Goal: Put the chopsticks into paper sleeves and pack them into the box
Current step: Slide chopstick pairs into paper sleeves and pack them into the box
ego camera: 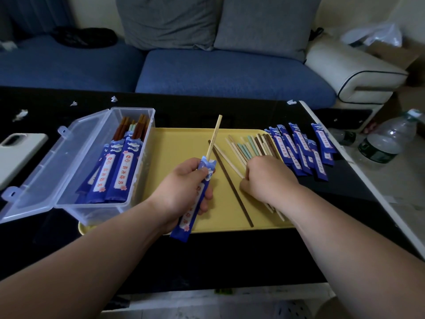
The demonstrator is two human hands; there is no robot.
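My left hand (184, 187) grips a blue paper sleeve (195, 199) with one pale chopstick (215, 137) sticking out of its top. My right hand (269, 178) rests on a pile of loose chopsticks (250, 146) on the yellow tray (179, 143), fingers curled down onto a pale one. A dark chopstick (232, 187) lies alone across the tray. The clear plastic box (138, 171) at the left, lid open, holds several sleeved chopsticks (115, 171). Several empty blue sleeves (301, 148) lie fanned out right of the tray.
A white phone (18, 153) lies at the far left of the black table (207, 256). Small paper scraps (20, 113) dot the table's back edge. Plastic water bottles (388, 139) stand on the floor at the right. A blue sofa (207, 72) sits behind.
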